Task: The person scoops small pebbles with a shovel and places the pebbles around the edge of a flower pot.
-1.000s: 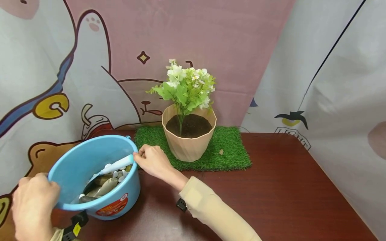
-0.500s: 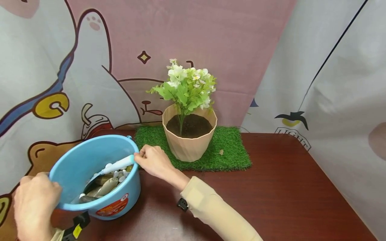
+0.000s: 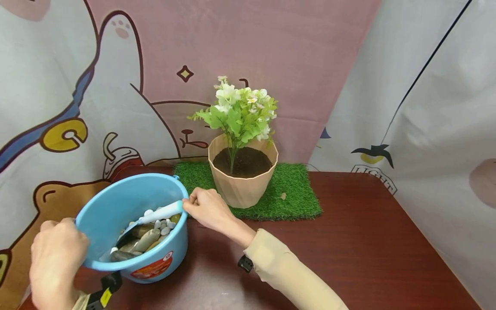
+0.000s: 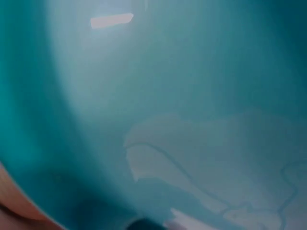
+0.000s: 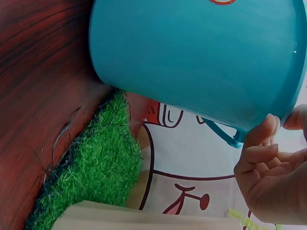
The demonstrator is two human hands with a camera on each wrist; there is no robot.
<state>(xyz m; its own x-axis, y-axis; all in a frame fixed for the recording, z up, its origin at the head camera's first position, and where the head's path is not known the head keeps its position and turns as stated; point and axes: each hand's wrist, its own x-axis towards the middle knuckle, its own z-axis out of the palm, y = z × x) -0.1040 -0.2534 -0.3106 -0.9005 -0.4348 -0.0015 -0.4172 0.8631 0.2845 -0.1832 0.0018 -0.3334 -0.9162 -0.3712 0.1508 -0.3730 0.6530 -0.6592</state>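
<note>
A light blue bucket (image 3: 116, 201) stands tilted toward me at the left of the table. My left hand (image 3: 58, 258) grips its rim on the left side. On the opposite side, my right hand (image 3: 207, 209) pinches the rim between thumb and curled fingers, seen closely in the right wrist view. Inside lie large smooth stones (image 3: 148, 240) and small white pebbles (image 3: 165, 228). A small trowel with a white handle (image 3: 164, 212) and dark blade rests on them, its handle end close to my right fingers. Blue bucket wall (image 4: 168, 86) fills the left wrist view.
Behind my right hand, a beige pot (image 3: 242, 189) holds dark soil and a plant (image 3: 240, 112) with white flowers. It stands on a green turf mat (image 3: 298, 198). The dark red wooden table (image 3: 368, 241) extends to the right. A printed cloth (image 3: 302, 64) hangs behind.
The bucket has shifted slightly to the right, with both hands still holding its rim. The stones and trowel inside moved along with it.
</note>
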